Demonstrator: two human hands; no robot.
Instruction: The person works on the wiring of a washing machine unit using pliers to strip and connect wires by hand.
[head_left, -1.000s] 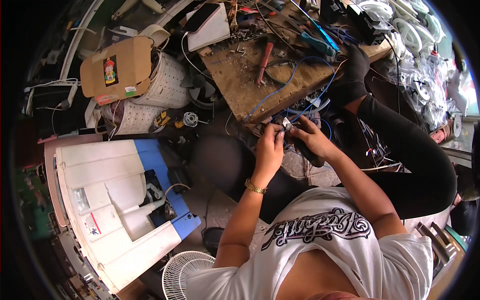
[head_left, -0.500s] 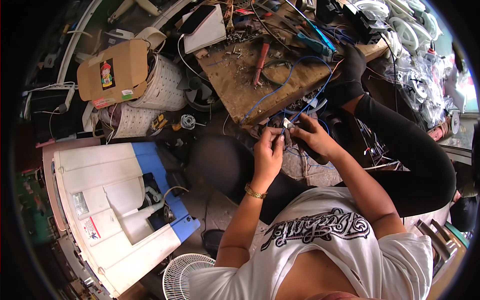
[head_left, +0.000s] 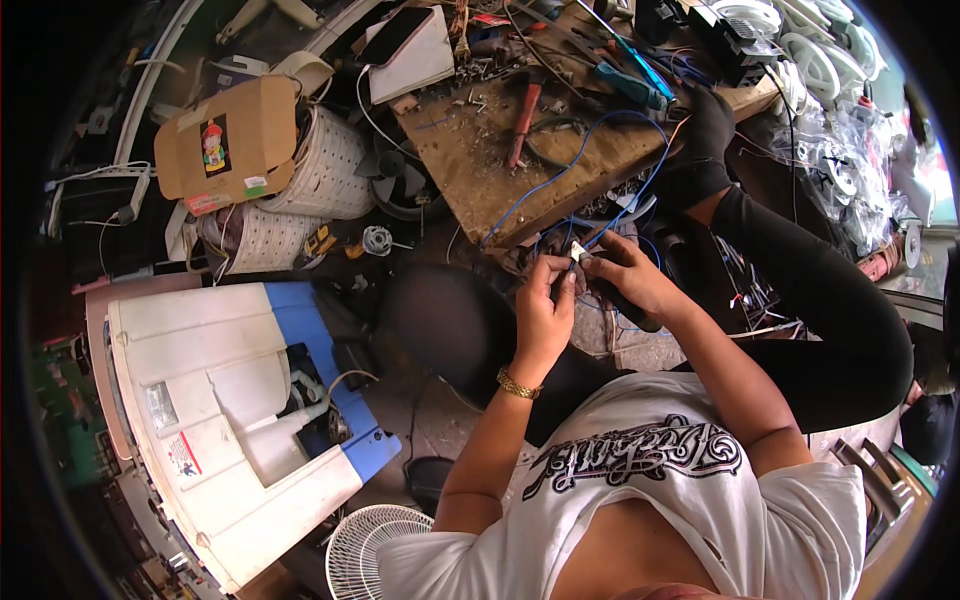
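Note:
In front of my bent legs, both hands meet near the board's front edge. My left hand (head_left: 545, 305) is closed, thumb and fingers pinching a thin blue wire (head_left: 572, 266) beside a small white piece (head_left: 577, 250). Closed just to its right, my right hand (head_left: 640, 280) has its fingertips near the white piece. A black-handled tool (head_left: 640, 318) sticks out below its palm; its working end is hidden, so its kind cannot be told. More blue wire (head_left: 598, 122) loops from the hands up over the wooden board (head_left: 460, 170).
On the board lie a red-handled tool (head_left: 523, 125), metal scraps, other tools and a phone (head_left: 398, 38) on a white box. A white and blue plastic housing (head_left: 230, 330) stands at left, behind it a cardboard box (head_left: 225, 135). Bagged white parts (head_left: 830, 150) fill the right side.
My left hand has shifted slightly right. The white piece between the fingertips has moved a little and shows more fully. My right hand is almost where it was.

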